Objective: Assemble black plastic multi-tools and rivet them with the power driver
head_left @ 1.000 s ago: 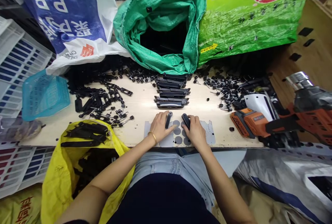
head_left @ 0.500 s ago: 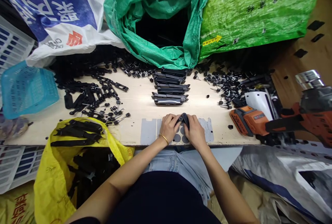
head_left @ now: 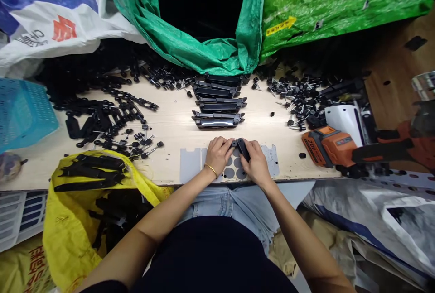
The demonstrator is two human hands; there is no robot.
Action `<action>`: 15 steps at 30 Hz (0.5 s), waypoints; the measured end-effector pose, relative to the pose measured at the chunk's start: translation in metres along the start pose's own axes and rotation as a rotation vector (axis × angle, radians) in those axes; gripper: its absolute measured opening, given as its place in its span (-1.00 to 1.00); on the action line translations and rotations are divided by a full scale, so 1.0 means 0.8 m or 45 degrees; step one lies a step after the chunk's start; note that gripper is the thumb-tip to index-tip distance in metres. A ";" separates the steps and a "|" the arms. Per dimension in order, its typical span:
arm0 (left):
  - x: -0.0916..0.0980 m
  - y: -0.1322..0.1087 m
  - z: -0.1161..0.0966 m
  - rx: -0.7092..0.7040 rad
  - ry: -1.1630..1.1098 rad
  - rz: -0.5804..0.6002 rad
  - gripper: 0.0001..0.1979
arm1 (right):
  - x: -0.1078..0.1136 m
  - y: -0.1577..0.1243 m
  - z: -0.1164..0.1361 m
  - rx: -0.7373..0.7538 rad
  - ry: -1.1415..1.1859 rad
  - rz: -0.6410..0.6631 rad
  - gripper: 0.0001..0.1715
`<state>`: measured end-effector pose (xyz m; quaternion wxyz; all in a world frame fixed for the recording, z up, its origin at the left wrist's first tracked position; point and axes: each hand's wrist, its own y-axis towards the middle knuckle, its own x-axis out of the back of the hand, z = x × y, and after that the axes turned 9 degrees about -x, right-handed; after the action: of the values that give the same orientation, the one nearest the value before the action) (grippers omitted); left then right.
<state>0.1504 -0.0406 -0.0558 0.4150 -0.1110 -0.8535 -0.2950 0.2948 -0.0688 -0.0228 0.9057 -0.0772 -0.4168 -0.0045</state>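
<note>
At the front edge of the table, my left hand [head_left: 217, 156] pinches a small black plastic part with a round end [head_left: 234, 143], mostly hidden by the fingers. Just beside it, my right hand [head_left: 257, 162] grips a black plastic bar [head_left: 243, 149], which slants with its rounded end pointing away from me. A narrow gap parts the two pieces. Beneath both hands lies a grey sheet with round discs [head_left: 229, 173]. Beyond them, several black folded bracket assemblies [head_left: 219, 114] are stacked in a row.
Loose black linkage parts [head_left: 102, 123] are heaped to the left, black knobs with metal pins [head_left: 306, 98] to the right. An orange cordless power tool [head_left: 328, 146] lies at the right. A green sack [head_left: 251, 35] stands behind; a yellow bag [head_left: 68, 220] hangs front left.
The black part and the black bar have come slightly apart between my hands. The whole view has shifted, with the table appearing a little higher and closer.
</note>
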 end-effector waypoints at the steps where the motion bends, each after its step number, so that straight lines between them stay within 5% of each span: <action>1: -0.001 0.000 -0.001 0.003 -0.005 -0.010 -0.75 | 0.001 0.000 0.000 -0.006 0.009 0.003 -0.44; 5: -0.004 0.000 -0.004 0.101 0.016 -0.068 -0.72 | 0.003 0.000 0.005 -0.080 -0.007 0.046 -0.42; 10: 0.005 0.008 0.012 -0.069 -0.132 0.167 -0.74 | 0.003 -0.001 0.008 -0.127 -0.049 0.108 -0.33; 15: 0.002 0.017 0.014 0.032 -0.155 0.092 -0.73 | 0.001 -0.002 0.007 -0.098 -0.088 0.128 -0.31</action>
<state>0.1481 -0.0229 -0.0543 0.3740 -0.1542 -0.8762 -0.2620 0.2910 -0.0698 -0.0185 0.8863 -0.1328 -0.4429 0.0275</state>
